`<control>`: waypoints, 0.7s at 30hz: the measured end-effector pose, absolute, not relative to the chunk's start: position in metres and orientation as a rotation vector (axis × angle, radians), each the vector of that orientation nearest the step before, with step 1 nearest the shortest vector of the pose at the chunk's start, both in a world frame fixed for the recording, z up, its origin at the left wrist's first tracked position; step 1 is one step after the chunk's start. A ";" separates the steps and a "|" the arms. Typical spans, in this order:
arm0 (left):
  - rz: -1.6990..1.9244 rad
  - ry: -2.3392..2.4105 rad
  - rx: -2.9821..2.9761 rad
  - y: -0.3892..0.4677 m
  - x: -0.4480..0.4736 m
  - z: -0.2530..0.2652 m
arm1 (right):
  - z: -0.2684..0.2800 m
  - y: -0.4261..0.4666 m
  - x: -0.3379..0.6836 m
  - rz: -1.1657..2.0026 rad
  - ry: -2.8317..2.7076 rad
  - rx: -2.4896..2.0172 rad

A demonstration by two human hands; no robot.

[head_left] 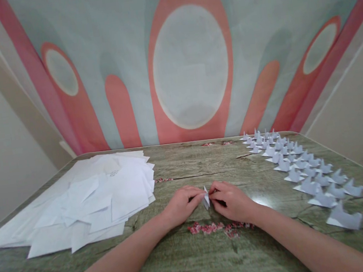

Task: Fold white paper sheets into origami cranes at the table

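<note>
A small folded piece of white paper (206,198) stands on edge at the middle of the green wood-grain table (197,258). My left hand (180,205) pinches it from the left with the fingertips. My right hand (232,200) pinches it from the right, fingers curled. Both hands rest on the tabletop, touching the paper between them.
A loose pile of white paper sheets (86,202) lies at the left. Several folded paper figures (301,169) stand in rows along the right side, running toward the near right edge. A patterned wall hanging (188,63) rises behind the table.
</note>
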State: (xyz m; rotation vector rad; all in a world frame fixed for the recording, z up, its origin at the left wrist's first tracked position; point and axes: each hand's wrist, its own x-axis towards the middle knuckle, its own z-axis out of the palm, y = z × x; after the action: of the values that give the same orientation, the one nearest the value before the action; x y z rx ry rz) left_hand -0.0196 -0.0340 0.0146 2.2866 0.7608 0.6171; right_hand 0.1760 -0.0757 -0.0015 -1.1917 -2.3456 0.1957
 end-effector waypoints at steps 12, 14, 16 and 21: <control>0.660 0.931 2.238 -0.030 -0.018 0.006 | -0.003 -0.077 0.167 0.340 -2.149 -1.291; 0.644 0.918 2.217 -0.028 -0.019 0.005 | -0.005 -0.077 0.166 0.346 -2.121 -1.316; 0.624 0.901 2.204 -0.026 -0.020 0.004 | -0.006 -0.077 0.165 0.348 -2.104 -1.336; 0.607 0.878 2.193 -0.023 -0.022 0.004 | -0.007 -0.076 0.166 0.361 -2.102 -1.343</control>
State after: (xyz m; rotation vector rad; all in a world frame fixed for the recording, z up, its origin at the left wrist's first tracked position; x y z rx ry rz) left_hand -0.0224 -0.0235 0.0041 2.1933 0.8780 0.6075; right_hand 0.1656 -0.0764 -0.0070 -1.3426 -2.1021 0.3608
